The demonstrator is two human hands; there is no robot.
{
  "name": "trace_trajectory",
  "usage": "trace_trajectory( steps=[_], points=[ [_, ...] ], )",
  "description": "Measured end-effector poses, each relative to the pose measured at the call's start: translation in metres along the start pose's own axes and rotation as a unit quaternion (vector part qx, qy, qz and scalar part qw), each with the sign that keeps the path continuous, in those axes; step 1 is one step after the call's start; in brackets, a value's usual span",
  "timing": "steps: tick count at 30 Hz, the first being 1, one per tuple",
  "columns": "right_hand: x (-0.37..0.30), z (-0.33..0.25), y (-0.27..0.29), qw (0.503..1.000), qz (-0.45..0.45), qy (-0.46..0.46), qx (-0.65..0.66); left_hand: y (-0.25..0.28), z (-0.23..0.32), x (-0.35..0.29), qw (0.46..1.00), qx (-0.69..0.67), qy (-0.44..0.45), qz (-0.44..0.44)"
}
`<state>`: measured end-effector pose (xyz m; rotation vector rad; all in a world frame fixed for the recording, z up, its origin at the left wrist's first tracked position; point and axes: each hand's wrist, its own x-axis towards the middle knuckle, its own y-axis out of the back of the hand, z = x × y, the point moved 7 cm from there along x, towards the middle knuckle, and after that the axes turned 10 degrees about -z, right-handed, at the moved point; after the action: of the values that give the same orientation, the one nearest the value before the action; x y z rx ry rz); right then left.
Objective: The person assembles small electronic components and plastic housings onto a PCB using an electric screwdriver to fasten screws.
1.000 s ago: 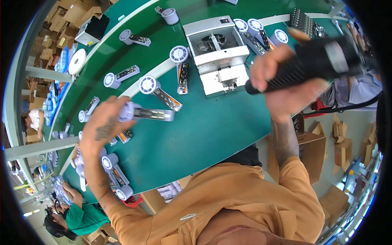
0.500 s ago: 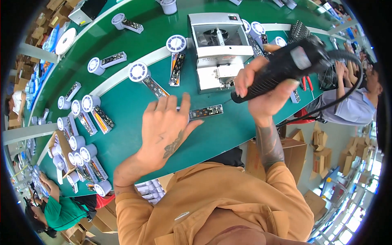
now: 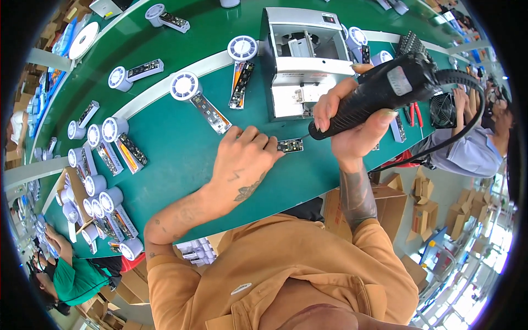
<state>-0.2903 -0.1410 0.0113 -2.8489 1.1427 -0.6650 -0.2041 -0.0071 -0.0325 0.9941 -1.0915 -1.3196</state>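
My right hand (image 3: 352, 124) is wrapped round a black corded electric screwdriver (image 3: 379, 93). Its thin bit points down and left, close to the right end of a circuit board (image 3: 290, 145); whether it touches cannot be made out. My left hand (image 3: 247, 157) is closed over the left part of that board on the green bench, fingers curled and hiding that end. Just beyond my left fingers lies a pale lilac unit with a round slotted head (image 3: 185, 86) and an open handle showing a circuit board (image 3: 211, 114).
A silver machine (image 3: 305, 66) stands beyond my hands. Similar round-headed units (image 3: 113, 198) crowd the left side of the bench (image 3: 181, 165). Red-handled pliers (image 3: 418, 114) and a black fan (image 3: 441, 110) lie at the right. A black cable (image 3: 467, 124) loops beside the screwdriver. Co-workers sit at both sides.
My left hand has shifted right along the board and its fingers have curled in, covering more of it. The screwdriver remains in my right hand, its bit now nearer the board's right end.
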Motion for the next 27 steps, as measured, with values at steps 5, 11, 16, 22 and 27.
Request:
trace_trajectory(
  steps=[5, 11, 16, 22, 27],
  points=[
    [-0.007, 0.009, -0.001, 1.000, 0.003, -0.003, 0.011, -0.004, 0.000, 0.000, 1.000, 0.013, 0.002, -0.013],
    [-0.017, 0.018, -0.007, 0.998, -0.041, -0.012, 0.035, -0.006, 0.003, -0.002, 1.000, 0.029, -0.002, -0.001],
    [-0.016, 0.009, -0.012, 0.999, -0.031, -0.012, 0.014, -0.008, 0.002, -0.002, 0.999, 0.031, 0.002, 0.010],
    [-0.022, 0.018, -0.007, 0.999, -0.038, 0.012, 0.013, -0.010, 0.003, 0.000, 0.999, 0.032, 0.007, -0.004],
    [-0.025, 0.013, 0.001, 0.997, 0.039, 0.049, 0.044, -0.009, 0.000, -0.001, 0.999, 0.041, -0.003, -0.032]
  ],
)
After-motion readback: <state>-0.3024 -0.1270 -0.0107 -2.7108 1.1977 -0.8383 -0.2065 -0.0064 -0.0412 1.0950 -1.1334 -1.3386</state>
